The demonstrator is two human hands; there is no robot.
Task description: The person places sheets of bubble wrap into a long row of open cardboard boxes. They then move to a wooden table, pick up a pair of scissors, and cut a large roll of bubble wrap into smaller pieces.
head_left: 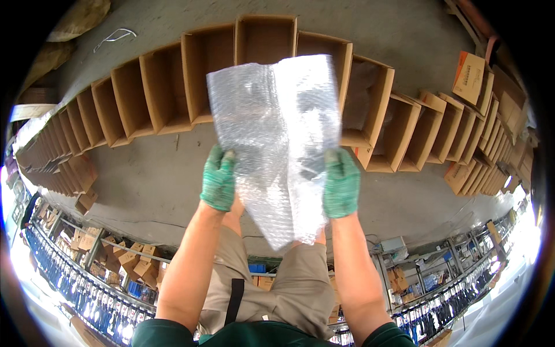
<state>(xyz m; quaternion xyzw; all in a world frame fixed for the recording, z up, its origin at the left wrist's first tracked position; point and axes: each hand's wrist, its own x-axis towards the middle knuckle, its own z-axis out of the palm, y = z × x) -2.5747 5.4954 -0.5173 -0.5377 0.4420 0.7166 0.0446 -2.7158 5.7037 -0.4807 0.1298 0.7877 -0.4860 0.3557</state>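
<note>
A large clear bubble wrap bag (277,139) is stretched out in front of me, creased down its middle. Its left edge is pinched by my left hand (219,179), in a green glove, with the thumb on the near face. On the opposite edge my right hand (341,184), gloved the same, grips it with the fingers closed. Beyond the bag stands a curved row of open, tall cardboard boxes (211,63). The bag overlaps part of the middle boxes in the view and covers them.
More open boxes (98,121) run along the left, and others (439,136) curve to the right. A white strap (115,37) lies on the concrete floor (167,191) at the far left. Racks with cartons (141,260) and hanging parts (87,289) show near the lower rim.
</note>
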